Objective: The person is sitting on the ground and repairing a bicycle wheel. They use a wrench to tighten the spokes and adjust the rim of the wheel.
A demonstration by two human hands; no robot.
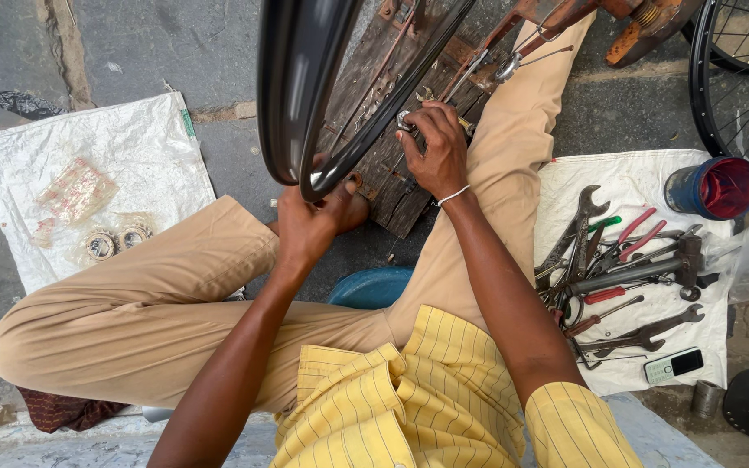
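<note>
The person wears a short-sleeved yellow shirt (409, 399) ruled with thin dark lines into long narrow checks, its fabric filling the frame from about six o'clock toward five, with one sleeve cuff ending above the elbow at roughly five o'clock. Plain tan trousers (158, 303) cover both legs, one leg running out toward nine o'clock and the other up toward one o'clock, the cloth smooth with a few soft folds. A thin white band (452, 196) circles the wrist of the right hand (438, 152), while the left hand (309, 225) and both forearms are bare.
</note>
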